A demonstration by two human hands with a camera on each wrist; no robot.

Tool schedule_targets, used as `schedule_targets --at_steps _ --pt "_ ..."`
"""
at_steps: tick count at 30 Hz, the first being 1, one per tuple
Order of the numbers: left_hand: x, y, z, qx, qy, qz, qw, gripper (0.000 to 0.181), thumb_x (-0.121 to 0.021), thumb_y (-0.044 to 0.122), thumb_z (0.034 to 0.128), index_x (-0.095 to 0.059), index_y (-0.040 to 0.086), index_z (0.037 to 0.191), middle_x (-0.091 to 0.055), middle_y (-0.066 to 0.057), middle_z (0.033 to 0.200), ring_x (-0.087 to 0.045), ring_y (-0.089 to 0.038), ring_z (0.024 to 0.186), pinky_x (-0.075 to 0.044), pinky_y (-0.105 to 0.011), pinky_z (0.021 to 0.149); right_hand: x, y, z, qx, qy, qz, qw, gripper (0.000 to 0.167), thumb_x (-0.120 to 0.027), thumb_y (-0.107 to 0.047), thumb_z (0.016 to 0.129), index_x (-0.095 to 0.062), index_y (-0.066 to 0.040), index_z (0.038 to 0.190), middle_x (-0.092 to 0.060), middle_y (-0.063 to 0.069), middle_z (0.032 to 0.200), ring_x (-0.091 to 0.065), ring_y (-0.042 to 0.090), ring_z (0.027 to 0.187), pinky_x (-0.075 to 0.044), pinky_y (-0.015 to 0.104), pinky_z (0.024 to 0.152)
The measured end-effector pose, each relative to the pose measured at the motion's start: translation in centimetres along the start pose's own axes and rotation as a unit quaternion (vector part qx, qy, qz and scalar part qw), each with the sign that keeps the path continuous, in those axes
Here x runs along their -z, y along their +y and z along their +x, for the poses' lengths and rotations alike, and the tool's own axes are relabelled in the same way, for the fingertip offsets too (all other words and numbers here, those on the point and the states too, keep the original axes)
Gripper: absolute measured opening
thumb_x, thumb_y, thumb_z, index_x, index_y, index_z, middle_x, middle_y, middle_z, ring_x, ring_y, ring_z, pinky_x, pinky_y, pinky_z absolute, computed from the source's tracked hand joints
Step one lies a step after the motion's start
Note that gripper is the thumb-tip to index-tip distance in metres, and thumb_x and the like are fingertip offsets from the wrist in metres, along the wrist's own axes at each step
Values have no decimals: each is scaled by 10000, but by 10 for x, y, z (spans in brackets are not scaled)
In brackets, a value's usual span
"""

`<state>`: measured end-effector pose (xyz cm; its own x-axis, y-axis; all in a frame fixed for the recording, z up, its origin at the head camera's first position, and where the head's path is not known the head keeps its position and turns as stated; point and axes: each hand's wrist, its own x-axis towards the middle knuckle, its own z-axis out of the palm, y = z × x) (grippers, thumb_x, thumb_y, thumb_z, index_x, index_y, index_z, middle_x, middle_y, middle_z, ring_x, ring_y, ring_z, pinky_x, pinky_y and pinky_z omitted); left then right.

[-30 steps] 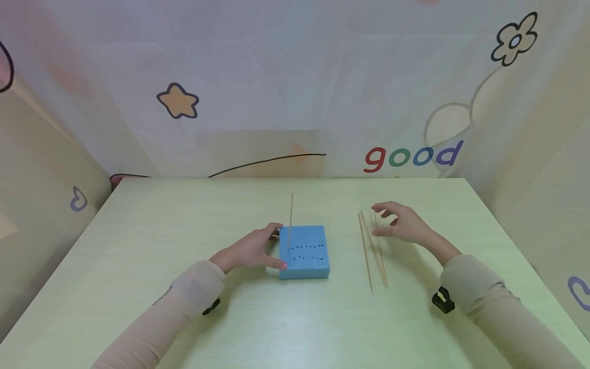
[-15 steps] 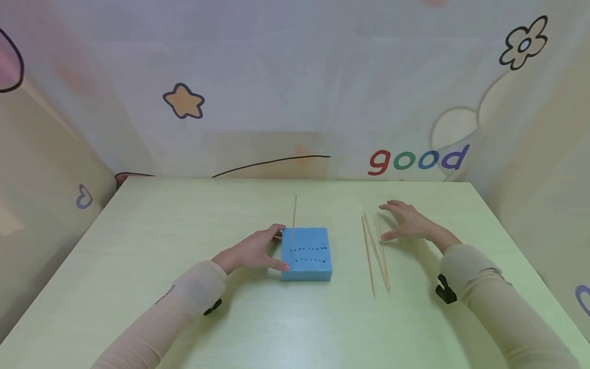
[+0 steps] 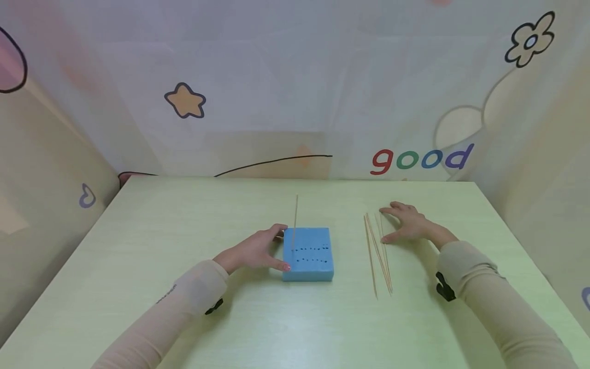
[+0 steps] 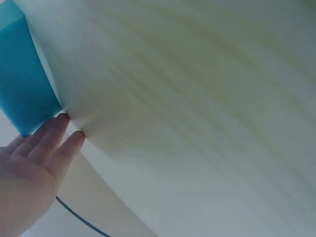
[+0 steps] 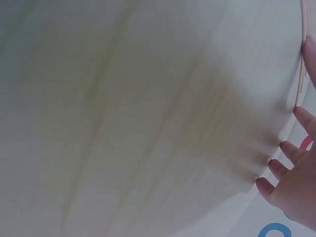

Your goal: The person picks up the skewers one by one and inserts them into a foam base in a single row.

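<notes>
Foam block (image 3: 315,238), blue and squarish, sits on the pale-green counter (image 3: 193,210), left hand (image 3: 252,249) gripping its side, apparently for steadiness, as the loosely spread right hand (image 3: 410,224) touches slim wooden sticks (image 3: 371,256).

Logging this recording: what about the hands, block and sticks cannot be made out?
Left wrist view: much of the blue block, cut off by the left and top edges.
Head view: how deep the upright stick goes, hidden inside the block.
Head view: exact count of the loose sticks, too thin and close together.
Right wrist view: part of the right hand, cut off by the right edge.
</notes>
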<state>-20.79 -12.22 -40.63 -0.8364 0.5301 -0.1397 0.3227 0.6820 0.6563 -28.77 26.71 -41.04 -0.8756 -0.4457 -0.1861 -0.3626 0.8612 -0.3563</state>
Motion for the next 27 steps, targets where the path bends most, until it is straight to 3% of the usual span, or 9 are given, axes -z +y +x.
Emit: schedule_targets --at_steps 8,13,16,21,27 --pt "1 0 -1 -7 -1 -66 10000 963 -796 367 675 -257 24 1396 -435 -124 1341 -399 -255 1234 -305 -387 1028 1 2 4 -25 -3 137 9999 822 -733 -481 701 -394 -64 1323 -162 304 1418 -112 533 1254 -114 717 921" --pt "0 0 -1 -23 -10 -67 10000 961 -791 373 681 -253 26 1398 -429 -121 1347 -396 -252 1237 -306 -387 1027 0 3 6 141 403 277 9987 727 -776 -386 691 -415 -53 1227 -270 273 1366 -195 514 1215 -171 690 917" --pt "0 0 0 -16 -12 -36 10000 966 -790 380 680 -250 28 1400 -429 -121 1346 -395 -250 1237 -305 -384 1028 0 2 6 52 553 341 9979 784 -784 -376 685 -383 -40 1269 -272 276 1354 -202 506 1205 -189 682 905" --pt "-1 0 0 -28 -14 -35 10000 965 -792 381 676 -254 34 1397 -433 -125 1341 -398 -252 1235 -304 -385 1028 0 1 2 -308 230 184 9991 908 -735 -464 708 -307 -20 1374 -185 325 1381 -138 536 1222 -163 703 910" --pt "0 0 0 2 -7 -2 10000 962 -792 380 677 -255 39 1398 -433 -122 1342 -398 -251 1235 -303 -384 1029 1 2 2 -260 4 6 9997 906 -698 -491 734 -282 -37 1400 -170 320 1390 -124 546 1220 -163 712 899"
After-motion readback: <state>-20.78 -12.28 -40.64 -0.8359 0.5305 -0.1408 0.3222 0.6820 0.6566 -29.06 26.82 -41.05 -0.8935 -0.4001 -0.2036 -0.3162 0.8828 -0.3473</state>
